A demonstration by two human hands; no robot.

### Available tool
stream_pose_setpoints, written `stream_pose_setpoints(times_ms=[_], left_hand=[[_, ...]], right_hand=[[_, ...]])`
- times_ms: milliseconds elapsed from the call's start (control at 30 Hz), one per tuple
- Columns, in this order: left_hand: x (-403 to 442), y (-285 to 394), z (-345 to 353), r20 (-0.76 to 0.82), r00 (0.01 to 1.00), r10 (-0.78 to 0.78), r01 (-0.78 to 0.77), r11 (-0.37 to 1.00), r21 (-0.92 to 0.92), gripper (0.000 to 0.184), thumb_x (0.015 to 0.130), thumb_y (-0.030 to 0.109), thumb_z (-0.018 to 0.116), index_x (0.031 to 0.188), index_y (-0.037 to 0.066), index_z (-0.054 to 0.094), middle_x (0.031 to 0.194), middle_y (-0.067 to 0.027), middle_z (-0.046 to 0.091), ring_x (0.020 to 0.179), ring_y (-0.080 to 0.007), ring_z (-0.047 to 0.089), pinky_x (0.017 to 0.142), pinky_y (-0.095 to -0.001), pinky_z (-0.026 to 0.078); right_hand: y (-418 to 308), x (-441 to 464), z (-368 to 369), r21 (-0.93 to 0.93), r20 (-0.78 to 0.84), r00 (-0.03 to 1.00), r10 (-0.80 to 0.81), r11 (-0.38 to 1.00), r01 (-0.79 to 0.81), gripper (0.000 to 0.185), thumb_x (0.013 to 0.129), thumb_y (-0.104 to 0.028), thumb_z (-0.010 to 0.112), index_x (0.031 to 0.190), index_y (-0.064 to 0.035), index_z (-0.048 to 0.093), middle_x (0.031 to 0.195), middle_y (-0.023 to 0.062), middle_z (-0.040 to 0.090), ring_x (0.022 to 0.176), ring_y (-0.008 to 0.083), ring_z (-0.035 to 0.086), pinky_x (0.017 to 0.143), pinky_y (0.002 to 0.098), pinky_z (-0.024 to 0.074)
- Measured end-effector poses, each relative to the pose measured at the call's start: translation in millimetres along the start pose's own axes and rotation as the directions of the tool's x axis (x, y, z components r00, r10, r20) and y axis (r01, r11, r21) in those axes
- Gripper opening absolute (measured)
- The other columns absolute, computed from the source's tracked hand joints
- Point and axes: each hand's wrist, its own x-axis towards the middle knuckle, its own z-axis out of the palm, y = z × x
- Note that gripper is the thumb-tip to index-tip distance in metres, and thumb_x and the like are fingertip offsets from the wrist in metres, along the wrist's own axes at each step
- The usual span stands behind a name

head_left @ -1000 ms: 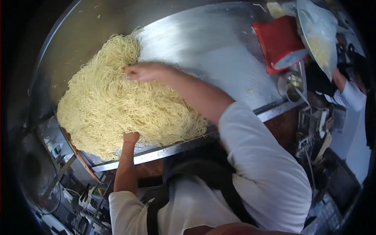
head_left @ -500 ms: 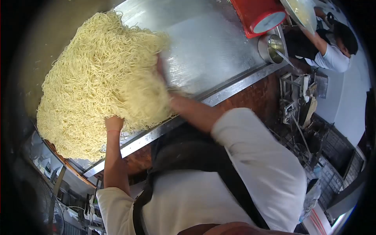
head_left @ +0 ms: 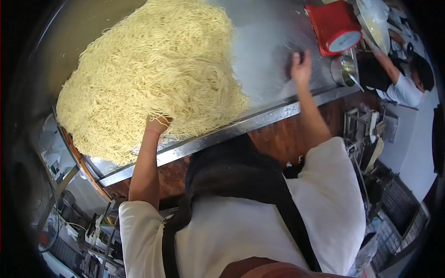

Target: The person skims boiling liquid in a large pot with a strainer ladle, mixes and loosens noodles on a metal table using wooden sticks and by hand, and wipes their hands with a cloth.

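Observation:
A large heap of pale yellow noodles (head_left: pixel 153 78) covers the left part of the steel table (head_left: pixel 259 51). My left hand (head_left: pixel 159 124) is pushed into the near side of the heap. Noodle strands lie over its fingers, so their grip is hidden. Well to the right of the noodles, my right hand (head_left: pixel 301 69) is raised over the bare steel. Its fingers are apart and nothing is in them. A red scale (head_left: pixel 331 25) with a round dial is the closest object to that hand.
A metal pot (head_left: pixel 342 70) with a ladle handle (head_left: pixel 356 82) stands by the table's right end. Beyond it, a co-worker (head_left: pixel 403 88) in a white shirt holds a large bowl (head_left: pixel 374 30). A raised metal rim (head_left: pixel 222 131) runs along the near edge.
My right hand has come out of the noodles and swung right, over the bare steel. My left hand stays in the heap. The whole view has shifted a little.

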Motion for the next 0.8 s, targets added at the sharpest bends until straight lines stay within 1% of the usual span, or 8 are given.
stream_pose_setpoints(times_ms=[67, 167, 233, 333, 467, 567, 667, 800], left_hand=[[0, -41, 19, -0.176, 0.921, 0.347, -0.377, 0.908, -0.182, 0.024, 0.089, 0.019, 0.055, 0.103, 0.005, 0.069, 0.102, -0.0184, 0.069, 0.089, -0.0333, 0.066, 0.081, -0.0416, 0.051], [-54, -1, -85, -0.001, 0.993, -0.117, 0.097, 0.828, -0.552, 0.027, 0.09, 0.019, 0.056, 0.105, -0.001, 0.067, 0.106, -0.0231, 0.068, 0.102, -0.0304, 0.065, 0.086, -0.0396, 0.051], [-71, 4, -105, -0.427, 0.772, -0.471, 0.222, 0.829, -0.514, 0.026, 0.088, 0.017, 0.063, 0.106, -0.001, 0.066, 0.108, -0.024, 0.067, 0.1, -0.0316, 0.065, 0.084, -0.0399, 0.051], [-54, 23, -70, -0.835, 0.506, -0.217, 0.078, 0.975, -0.206, 0.034, 0.084, 0.024, 0.072, 0.106, 0.0, 0.066, 0.109, -0.0255, 0.064, 0.097, -0.0352, 0.065, 0.085, -0.0401, 0.051], [20, 50, -69, -0.687, 0.697, -0.205, -0.267, 0.815, -0.514, 0.042, 0.081, 0.027, 0.078, 0.111, 0.0, 0.064, 0.109, -0.0252, 0.065, 0.102, -0.0318, 0.063, 0.09, -0.0379, 0.048], [-11, 99, -155, -0.673, 0.703, -0.23, -0.575, 0.374, -0.728, 0.04, 0.083, 0.026, 0.076, 0.111, 0.001, 0.064, 0.109, -0.023, 0.065, 0.109, -0.0306, 0.06, 0.095, -0.0378, 0.045], [-52, 123, -207, -0.889, 0.443, -0.115, -0.674, 0.611, -0.415, 0.039, 0.087, 0.021, 0.072, 0.118, 0.002, 0.059, 0.121, -0.0213, 0.059, 0.113, -0.0316, 0.056, 0.098, -0.0396, 0.045], [-34, 71, -182, -0.846, 0.483, -0.225, -0.251, 0.89, -0.38, 0.055, 0.087, 0.02, 0.072, 0.135, 0.007, 0.049, 0.134, -0.0209, 0.048, 0.118, -0.0334, 0.052, 0.104, -0.0407, 0.042]], right_hand=[[-57, -66, 92, 0.065, 0.145, 0.989, -0.024, 0.998, 0.015, 0.073, 0.091, -0.04, 0.063, 0.141, 0.0072, 0.037, 0.144, 0.0274, 0.04, 0.134, 0.0387, 0.038, 0.113, 0.046, 0.028], [-134, -123, 148, 0.192, 0.434, 0.873, -0.223, 0.97, 0.152, 0.078, 0.088, -0.039, 0.067, 0.145, 0.0026, 0.034, 0.148, 0.026, 0.036, 0.138, 0.0388, 0.032, 0.115, 0.0463, 0.0249], [-185, -123, 136, 0.387, 0.555, 0.759, -0.34, 0.913, 0.126, 0.078, 0.085, -0.038, 0.07, 0.144, 0.0001, 0.037, 0.147, 0.0263, 0.036, 0.137, 0.0393, 0.032, 0.113, 0.0469, 0.0273], [-233, -120, 119, 0.64, 0.638, 0.525, -0.563, 0.767, 0.045, 0.078, 0.082, -0.037, 0.074, 0.144, -0.0038, 0.04, 0.147, 0.0267, 0.035, 0.136, 0.04, 0.033, 0.111, 0.0478, 0.0308], [-228, -161, 143, 0.315, 0.517, 0.745, -0.42, 0.903, 0.291, 0.068, 0.066, -0.016, 0.075, 0.13, -0.0038, 0.054, 0.117, 0.0261, 0.056, 0.109, 0.0403, 0.057, 0.092, 0.0432, 0.0474], [-221, -112, 110, 0.531, 0.594, 0.693, -0.407, 0.846, 0.042, 0.045, 0.074, -0.015, 0.073, 0.115, -0.0007, 0.061, 0.096, 0.0155, 0.066, 0.088, 0.0324, 0.065, 0.077, 0.0386, 0.0524], [-269, -68, -19, 0.698, 0.638, 0.77, 0.026, 0.403, -0.592, 0.028, 0.086, -0.016, 0.068, 0.107, 0.0013, 0.062, 0.088, 0.0097, 0.067, 0.082, 0.0251, 0.065, 0.073, 0.0352, 0.0527], [-175, -26, -77, 0.143, 0.349, 0.895, -0.277, 0.96, 0.241, 0.047, 0.086, -0.018, 0.07, 0.127, 0.0002, 0.055, 0.116, 0.0194, 0.063, 0.106, 0.0314, 0.061, 0.091, 0.041, 0.0484]])
